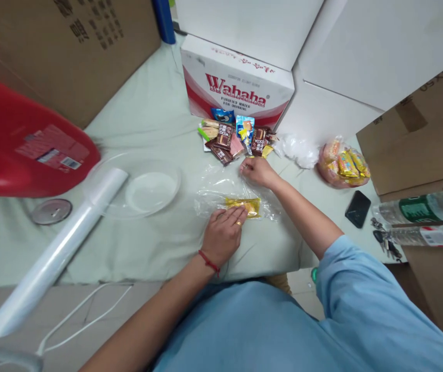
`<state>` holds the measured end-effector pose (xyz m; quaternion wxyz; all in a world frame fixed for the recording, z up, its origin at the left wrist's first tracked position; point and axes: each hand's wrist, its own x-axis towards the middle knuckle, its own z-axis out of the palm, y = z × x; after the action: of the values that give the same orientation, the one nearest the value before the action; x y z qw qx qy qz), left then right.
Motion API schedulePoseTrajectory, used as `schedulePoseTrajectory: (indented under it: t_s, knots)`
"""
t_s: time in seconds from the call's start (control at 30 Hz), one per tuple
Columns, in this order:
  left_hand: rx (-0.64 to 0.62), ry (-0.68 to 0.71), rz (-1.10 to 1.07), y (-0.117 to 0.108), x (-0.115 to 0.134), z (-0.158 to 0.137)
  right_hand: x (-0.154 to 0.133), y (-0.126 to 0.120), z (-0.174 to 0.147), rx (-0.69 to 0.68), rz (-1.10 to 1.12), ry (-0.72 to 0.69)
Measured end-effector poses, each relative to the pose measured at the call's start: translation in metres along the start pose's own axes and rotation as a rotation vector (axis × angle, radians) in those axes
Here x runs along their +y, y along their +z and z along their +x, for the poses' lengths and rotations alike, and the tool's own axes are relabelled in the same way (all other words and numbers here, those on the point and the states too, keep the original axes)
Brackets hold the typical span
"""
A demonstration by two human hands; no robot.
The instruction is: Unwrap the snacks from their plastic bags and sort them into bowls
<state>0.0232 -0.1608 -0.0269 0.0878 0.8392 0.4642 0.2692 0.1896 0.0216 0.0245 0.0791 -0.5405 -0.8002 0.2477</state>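
Observation:
A yellow snack packet (254,207) lies on a sheet of clear plastic film (217,181) in the middle of the table. My left hand (224,232) rests on the packet with its fingers stretched out flat. Pinched at the far right edge of the film is my right hand (257,170), its fingers curled closed. Just beyond it sits a pile of small snacks, among them brown cocoa packets (224,136) and a blue and yellow packet (245,129).
A white Wahaha carton (237,85) stands behind the snacks. To the right are crumpled plastic (301,150), a bowl of yellow packets (345,165), a phone (358,209), keys (388,243) and bottles (434,209). At left are a clear lid (169,188), a film roll (59,253) and a red jug (31,150).

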Motion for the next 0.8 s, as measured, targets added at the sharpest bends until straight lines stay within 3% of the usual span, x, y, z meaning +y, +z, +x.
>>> schedulePoseTrajectory:
  t_s: [0.1,0.17,0.27,0.37,0.47,0.57,0.67,0.73,0.8]
  knots:
    - [-0.003,-0.013,-0.04,0.001,-0.002,0.002,-0.008,-0.011,-0.04,0.028,0.088,-0.237]
    - [-0.006,-0.034,-0.082,0.001,-0.006,0.005,-0.013,-0.008,-0.071,-0.043,0.019,-0.384]
    - [0.012,-0.059,-0.21,-0.003,-0.018,0.004,-0.014,0.013,-0.108,-0.146,-0.166,-0.429]
    - [0.082,-0.099,-0.378,-0.014,-0.031,-0.006,-0.009,0.038,-0.125,-0.114,-0.263,-0.437]
    - [0.262,-0.363,-0.445,-0.025,-0.041,-0.02,-0.007,0.052,-0.128,-0.073,-0.324,-0.449]
    - [0.453,-0.687,-0.274,-0.029,-0.045,-0.026,-0.01,0.055,-0.125,-0.055,-0.336,-0.419]
    - [0.37,-0.815,-0.156,-0.023,-0.043,-0.02,-0.015,0.054,-0.123,-0.051,-0.342,-0.396]
    - [0.282,-0.868,-0.166,-0.017,-0.039,-0.009,-0.017,0.053,-0.122,-0.06,-0.359,-0.384]
    - [0.275,-0.937,-0.26,-0.014,-0.037,0.003,-0.018,0.052,-0.123,-0.072,-0.364,-0.383]
